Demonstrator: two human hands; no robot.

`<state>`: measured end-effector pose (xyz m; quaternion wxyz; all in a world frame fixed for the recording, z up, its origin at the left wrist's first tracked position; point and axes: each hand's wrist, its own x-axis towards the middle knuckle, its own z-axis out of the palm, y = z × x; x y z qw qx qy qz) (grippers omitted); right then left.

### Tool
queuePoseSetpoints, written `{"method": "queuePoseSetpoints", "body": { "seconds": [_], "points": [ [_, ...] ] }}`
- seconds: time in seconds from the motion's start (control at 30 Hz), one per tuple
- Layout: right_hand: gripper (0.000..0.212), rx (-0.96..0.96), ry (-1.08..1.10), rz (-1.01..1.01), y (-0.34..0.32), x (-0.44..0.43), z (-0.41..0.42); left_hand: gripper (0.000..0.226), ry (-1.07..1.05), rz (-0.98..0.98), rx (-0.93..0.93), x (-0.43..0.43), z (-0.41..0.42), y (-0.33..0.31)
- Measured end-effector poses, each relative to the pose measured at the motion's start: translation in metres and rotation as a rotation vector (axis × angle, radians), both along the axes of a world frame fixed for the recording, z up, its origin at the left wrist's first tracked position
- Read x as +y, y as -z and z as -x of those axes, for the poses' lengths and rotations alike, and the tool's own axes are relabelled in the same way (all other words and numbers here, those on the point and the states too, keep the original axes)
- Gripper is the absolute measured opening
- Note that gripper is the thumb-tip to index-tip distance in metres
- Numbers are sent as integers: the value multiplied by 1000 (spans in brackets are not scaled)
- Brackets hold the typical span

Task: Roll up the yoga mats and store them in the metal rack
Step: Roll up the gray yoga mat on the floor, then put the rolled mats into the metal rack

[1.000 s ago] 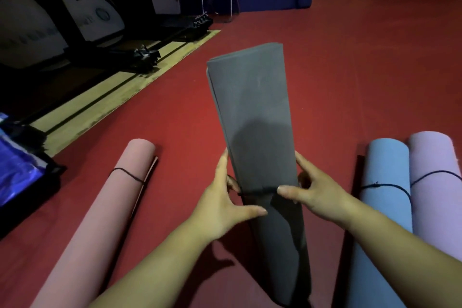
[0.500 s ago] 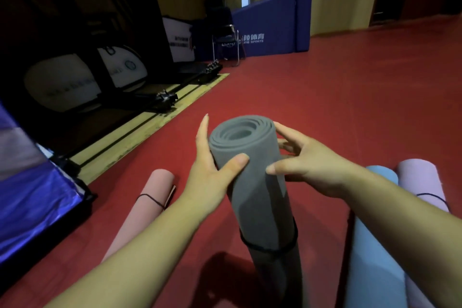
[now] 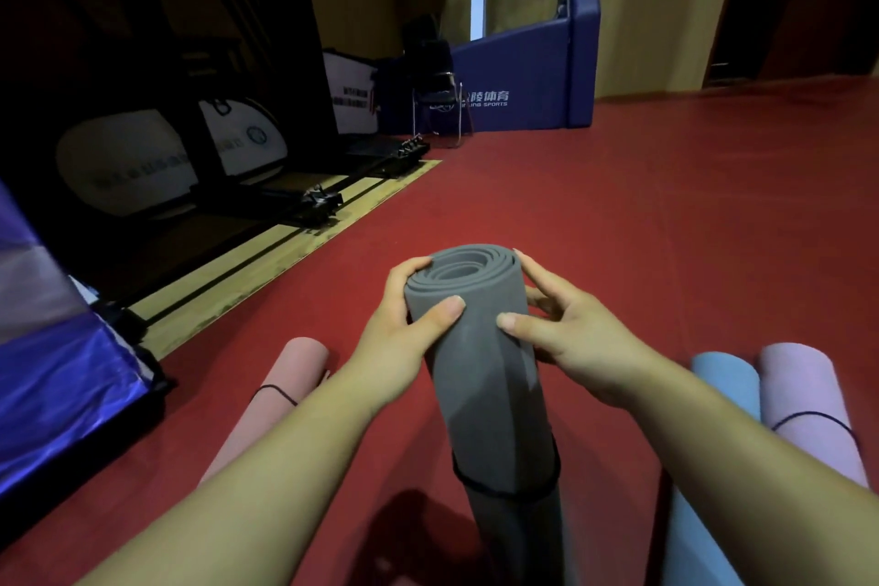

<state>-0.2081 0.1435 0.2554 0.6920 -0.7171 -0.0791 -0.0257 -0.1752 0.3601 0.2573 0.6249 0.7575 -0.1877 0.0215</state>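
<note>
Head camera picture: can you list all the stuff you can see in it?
floor: 1, red
grey mat: 1, grey, upright in the middle, black band round it
pink mat: 1, pink, on floor, left
blue mat: 1, blue, on floor, right
purple mat: 1, purple, right of blue mat
chair: 1, black, at the back
left hand: 1, grips grey mat's top
right hand: 1, grips grey mat's top

Both bare forearms reach forward. The left grip (image 3: 399,343) and right grip (image 3: 575,338) clasp the top of a rolled grey foam mat (image 3: 485,395), thumbs on its front.
</note>
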Motion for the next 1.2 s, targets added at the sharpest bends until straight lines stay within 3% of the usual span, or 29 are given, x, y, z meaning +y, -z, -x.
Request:
{"method": "queuePoseSetpoints", "body": {
  "seconds": [0.3, 0.47, 0.57, 0.7, 0.9, 1.0, 1.2],
  "points": [
    [54, 45, 18, 21, 24, 4, -130, 55, -126, 96, 66, -15, -132, 33],
    [58, 83, 56, 38, 60, 29, -179, 56, -211, 185, 161, 8, -170, 67],
    [60, 193, 0, 19, 36, 54, -180, 55, -249, 194, 280, 34, -156, 48],
    [72, 305, -71, -54, -75, 95, -185, 58, -310, 221, 314, 76, -142, -60],
    [74, 252, -159, -68, -336, 190, -193, 68, -280, 167, 223, 185, -144, -337],
    [85, 244, -257, -41, -443, 240, -184, 75, -313, 101, 185, 244, -125, -446],
    [86, 134, -453, -80, -543, 351, -168, 68, -455, 70, 176, 344, -81, -564]
  ]
}}
